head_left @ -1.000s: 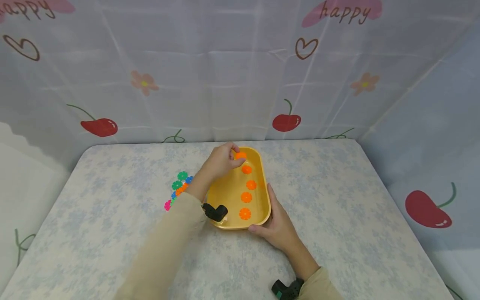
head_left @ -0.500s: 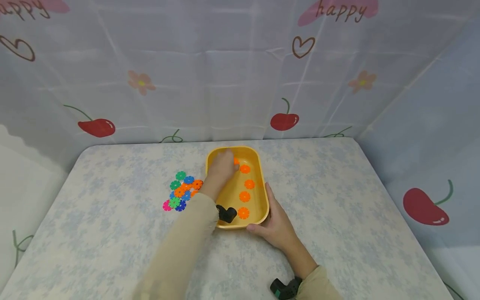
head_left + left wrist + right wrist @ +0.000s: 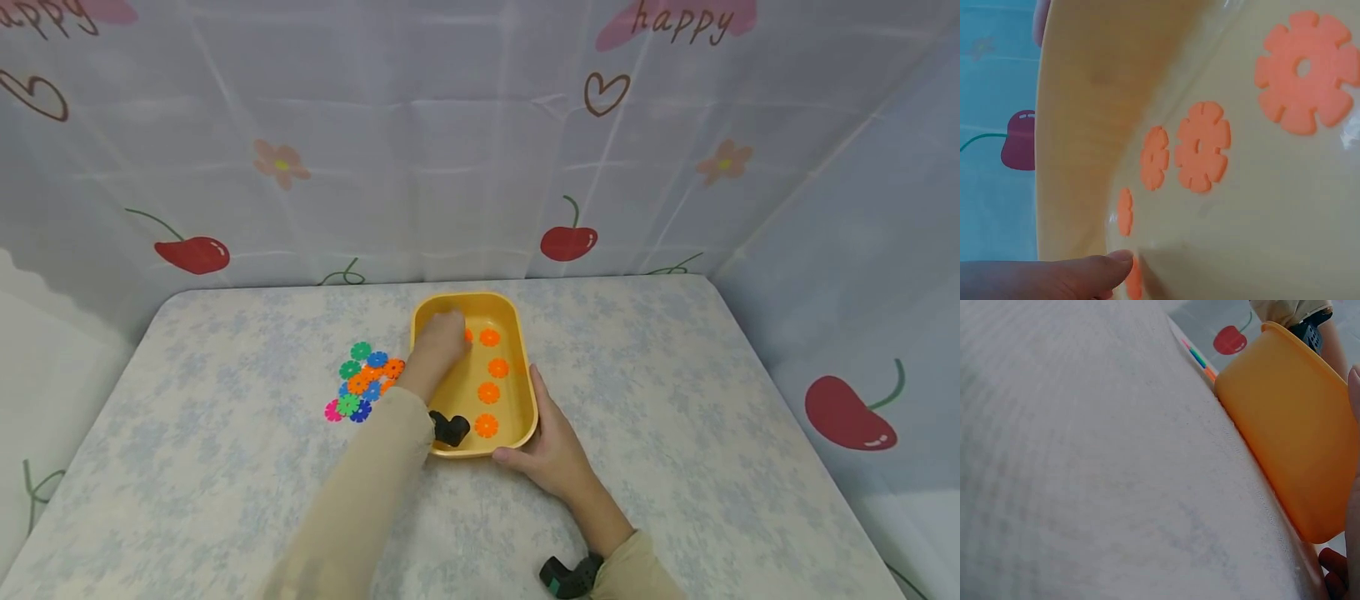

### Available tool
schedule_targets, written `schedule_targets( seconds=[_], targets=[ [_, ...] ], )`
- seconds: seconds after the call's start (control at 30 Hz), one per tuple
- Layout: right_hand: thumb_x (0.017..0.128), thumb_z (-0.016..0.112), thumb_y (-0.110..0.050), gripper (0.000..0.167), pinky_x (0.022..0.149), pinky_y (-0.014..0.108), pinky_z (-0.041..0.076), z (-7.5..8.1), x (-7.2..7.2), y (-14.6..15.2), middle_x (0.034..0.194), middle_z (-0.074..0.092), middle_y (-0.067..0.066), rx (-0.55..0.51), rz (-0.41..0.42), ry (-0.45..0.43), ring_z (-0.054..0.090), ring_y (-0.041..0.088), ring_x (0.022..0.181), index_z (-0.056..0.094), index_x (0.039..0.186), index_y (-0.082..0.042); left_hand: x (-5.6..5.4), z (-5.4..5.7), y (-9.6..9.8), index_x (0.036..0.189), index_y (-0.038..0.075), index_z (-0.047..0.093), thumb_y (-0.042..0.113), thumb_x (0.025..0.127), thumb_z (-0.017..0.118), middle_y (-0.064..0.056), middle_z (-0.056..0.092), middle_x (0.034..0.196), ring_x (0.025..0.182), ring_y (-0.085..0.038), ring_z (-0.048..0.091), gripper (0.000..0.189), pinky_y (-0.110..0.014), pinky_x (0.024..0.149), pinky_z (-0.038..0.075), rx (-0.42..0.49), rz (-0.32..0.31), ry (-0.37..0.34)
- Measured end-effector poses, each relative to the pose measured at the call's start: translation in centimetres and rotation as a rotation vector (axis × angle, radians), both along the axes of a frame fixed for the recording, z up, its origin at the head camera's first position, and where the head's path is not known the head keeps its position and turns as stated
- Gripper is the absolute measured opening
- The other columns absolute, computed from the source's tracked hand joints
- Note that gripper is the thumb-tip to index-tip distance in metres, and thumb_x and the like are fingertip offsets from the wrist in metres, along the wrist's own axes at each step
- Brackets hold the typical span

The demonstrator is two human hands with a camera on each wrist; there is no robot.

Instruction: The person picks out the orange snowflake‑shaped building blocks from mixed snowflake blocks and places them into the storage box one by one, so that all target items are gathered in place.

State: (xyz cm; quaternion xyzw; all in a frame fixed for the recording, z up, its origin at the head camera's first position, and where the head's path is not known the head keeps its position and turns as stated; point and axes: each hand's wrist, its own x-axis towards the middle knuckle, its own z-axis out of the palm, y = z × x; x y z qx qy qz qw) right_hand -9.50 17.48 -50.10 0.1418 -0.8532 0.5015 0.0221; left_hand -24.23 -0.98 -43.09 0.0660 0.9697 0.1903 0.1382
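A yellow tray (image 3: 517, 417) stands on the table, with several orange flower-shaped snowflake discs (image 3: 498, 368) lying in a column along its right half. My left hand (image 3: 441, 340) reaches down into the far left part of the tray and pinches another orange disc (image 3: 468, 335); in the left wrist view the thumb (image 3: 1107, 272) rests against that disc's edge, and the other fingers are mostly hidden. At the near right corner, my right hand (image 3: 551, 450) holds the tray, its thumb at the near side and its fingers along the right wall.
Left of the tray lies a loose pile of snowflake discs (image 3: 360, 383) in green, blue, orange and pink, partly behind the left forearm. A printed curtain (image 3: 465, 167) hangs along the table's far edge. Each wrist wears a black device (image 3: 450, 428).
My left hand moves from above the tray's far right end, with an orange disc, leftward and down to the tray's floor, then slightly nearer. The right hand keeps its hold.
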Motion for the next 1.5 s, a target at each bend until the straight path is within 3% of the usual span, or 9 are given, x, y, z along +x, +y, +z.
schedule_targets(
  seconds=[0.17,0.33,0.43,0.6,0.73,0.9,1.07,1.2,1.5],
  targets=[
    [0.072,0.088,-0.033,0.126,0.113,0.057,0.034,0.0,0.1,0.0,0.165,0.019,-0.003,-0.004,-0.014,-0.017,0.037,0.024,0.146,-0.003,0.159,-0.034,1.2,1.7,-1.3,0.135,0.004,0.051,0.021,0.099,0.062,-0.015,0.064,0.12,0.094,-0.025,0.063,0.042,-0.037,0.084,0.054,0.109,-0.015,0.032],
    [0.071,0.088,-0.031,0.127,0.113,0.057,0.034,0.0,0.0,0.0,0.165,0.019,-0.002,-0.017,-0.008,-0.012,0.036,0.024,0.146,-0.004,0.159,-0.033,2.6,4.3,-4.7,0.145,0.008,0.043,0.024,0.098,0.062,-0.011,0.06,0.084,0.063,-0.022,0.051,0.052,-0.032,0.058,0.046,0.24,-0.041,0.144],
    [0.071,0.089,-0.033,0.128,0.113,0.058,0.032,-0.1,0.0,0.1,0.166,0.018,-0.001,-0.024,-0.005,-0.011,0.034,0.024,0.147,-0.004,0.159,-0.033,3.1,4.7,-7.6,0.145,0.01,0.043,0.024,0.099,0.061,-0.007,0.048,0.073,0.053,-0.019,0.041,0.051,-0.03,0.051,0.038,0.295,-0.005,0.172],
    [0.07,0.089,-0.035,0.128,0.114,0.059,0.03,-0.2,0.0,0.2,0.166,0.018,0.0,-0.037,-0.002,-0.011,0.033,0.024,0.148,-0.003,0.159,-0.03,3.8,3.1,-11.9,0.142,0.01,0.045,0.025,0.099,0.06,-0.008,0.045,0.079,0.055,-0.02,0.041,0.047,-0.03,0.053,0.039,0.27,0.071,0.133],
    [0.07,0.089,-0.035,0.129,0.114,0.059,0.029,-0.1,0.0,0.3,0.166,0.017,-0.001,-0.044,-0.006,-0.015,0.032,0.024,0.148,-0.003,0.16,-0.029,4.4,1.1,-13.4,0.14,0.011,0.048,0.028,0.099,0.061,-0.007,0.047,0.077,0.053,-0.02,0.042,0.046,-0.03,0.052,0.04,0.24,0.07,0.054],
    [0.071,0.089,-0.035,0.129,0.115,0.057,0.03,0.0,0.1,0.3,0.166,0.015,-0.002,-0.047,0.002,-0.017,0.032,0.023,0.148,-0.005,0.159,-0.032,4.8,-0.7,-13.1,0.141,0.012,0.049,0.036,0.097,0.062,-0.007,0.057,0.079,0.06,-0.02,0.051,0.052,-0.032,0.058,0.046,0.232,0.057,-0.006],
    [0.072,0.089,-0.032,0.129,0.114,0.056,0.031,-0.3,0.0,0.1,0.166,0.014,-0.003,-0.055,0.014,-0.014,0.032,0.021,0.148,-0.005,0.159,-0.032,4.9,-1.6,-12.4,0.133,0.01,0.058,0.038,0.095,0.065,-0.007,0.067,0.095,0.08,-0.02,0.06,0.047,-0.037,0.076,0.052,0.193,0.041,0.027],
    [0.071,0.089,-0.03,0.129,0.115,0.05,0.033,-0.4,-0.1,0.0,0.166,0.015,-0.003,-0.047,0.019,-0.014,0.034,0.02,0.148,-0.005,0.159,-0.033,4.9,-2.0,-12.2,0.128,0.008,0.064,0.033,0.096,0.066,-0.009,0.068,0.096,0.078,-0.019,0.06,0.041,-0.034,0.072,0.052,0.174,0.041,0.032],
    [0.075,0.086,-0.02,0.124,0.117,0.037,0.033,2.8,0.8,-0.8,0.165,0.017,0.016,-0.079,0.061,0.001,0.035,0.035,0.145,-0.003,0.16,-0.017,5.3,-2.7,-12.4,0.134,0.009,0.062,0.04,0.092,0.069,-0.008,0.067,0.087,0.075,-0.02,0.058,0.052,-0.036,0.074,0.052,0.153,0.042,0.048]
  ],
)
